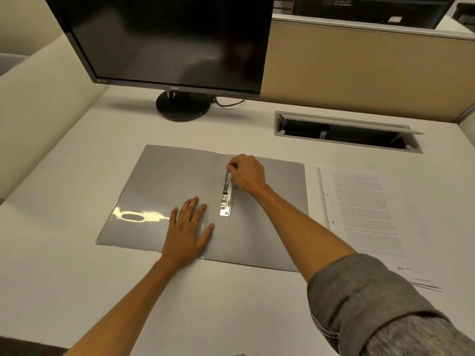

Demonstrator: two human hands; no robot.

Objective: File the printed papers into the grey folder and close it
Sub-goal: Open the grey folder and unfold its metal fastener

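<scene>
The grey folder lies open and flat on the white desk. A metal clip mechanism runs along the right flap, beside the spine. My right hand pinches the raised lever at the far end of that clip. Flat on the left flap, just left of the spine, my left hand presses down with fingers spread. The printed papers lie in a stack to the right of the folder, hole-punched edge toward it, untouched.
A black monitor on a round stand is behind the folder. A recessed cable tray with an open lid sits at the back right. A beige partition walls the far edge.
</scene>
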